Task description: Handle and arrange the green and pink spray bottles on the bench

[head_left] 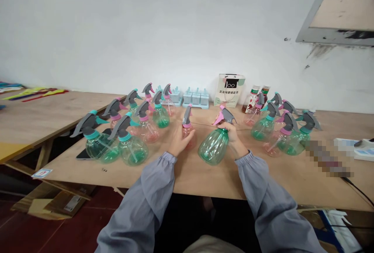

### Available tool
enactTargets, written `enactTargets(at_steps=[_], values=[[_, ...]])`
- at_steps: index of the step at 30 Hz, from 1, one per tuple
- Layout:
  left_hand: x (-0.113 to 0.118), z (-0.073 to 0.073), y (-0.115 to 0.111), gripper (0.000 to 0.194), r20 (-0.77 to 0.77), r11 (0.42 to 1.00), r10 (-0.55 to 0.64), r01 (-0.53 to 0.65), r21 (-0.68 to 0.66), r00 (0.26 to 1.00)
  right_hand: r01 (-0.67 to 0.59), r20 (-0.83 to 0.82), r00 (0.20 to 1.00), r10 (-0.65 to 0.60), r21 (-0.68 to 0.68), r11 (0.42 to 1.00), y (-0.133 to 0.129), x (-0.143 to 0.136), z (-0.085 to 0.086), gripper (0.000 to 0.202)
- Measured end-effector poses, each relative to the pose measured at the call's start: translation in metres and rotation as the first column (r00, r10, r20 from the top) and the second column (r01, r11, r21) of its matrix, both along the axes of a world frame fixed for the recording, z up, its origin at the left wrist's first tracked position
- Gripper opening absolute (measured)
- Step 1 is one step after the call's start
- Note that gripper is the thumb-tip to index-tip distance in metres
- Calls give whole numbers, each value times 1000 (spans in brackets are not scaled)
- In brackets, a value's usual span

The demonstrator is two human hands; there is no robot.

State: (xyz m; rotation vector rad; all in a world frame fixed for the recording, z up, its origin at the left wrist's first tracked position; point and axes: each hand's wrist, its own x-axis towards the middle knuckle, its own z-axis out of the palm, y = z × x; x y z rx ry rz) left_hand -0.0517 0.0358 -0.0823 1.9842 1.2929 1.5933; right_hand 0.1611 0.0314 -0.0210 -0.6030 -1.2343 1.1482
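My left hand (179,141) is wrapped round a pink spray bottle (190,139) with a grey and pink trigger head, upright on the wooden table (193,175). To its right, my right hand (233,133) grips the neck of a green spray bottle (214,146), which tilts and carries a grey and pink head. Several green and pink spray bottles, such as a green one (133,151), stand in a group on the left. Another group, with a green bottle (262,128) among it, stands on the right.
Light blue moulds (196,99), a printed box (229,90) and red-labelled bottles (251,101) stand along the wall. A dark phone (84,154) lies partly behind the left bottles. A power strip (364,150) lies at the right. Another table (43,118) adjoins at left.
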Motion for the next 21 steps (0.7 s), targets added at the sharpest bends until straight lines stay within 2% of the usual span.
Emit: enactTargets(at_steps=[5,11,17,21], values=[[1,4,-4,32,3,1000,-23,23,9,1000,-79,16,997,81,-79,994,-2,-5,-1,26],[0,5,-5,32,-26,1000,-13,14,28,1000,34,-63,997,-34,-3,999,1,-1,0,29],[0,4,-4,33,-31,999,-14,15,28,999,-23,8,1000,24,-96,995,0,-3,-6,28],[0,3,-4,31,-27,999,-17,19,43,999,118,6,993,-118,-2,993,2,-1,-6,20]])
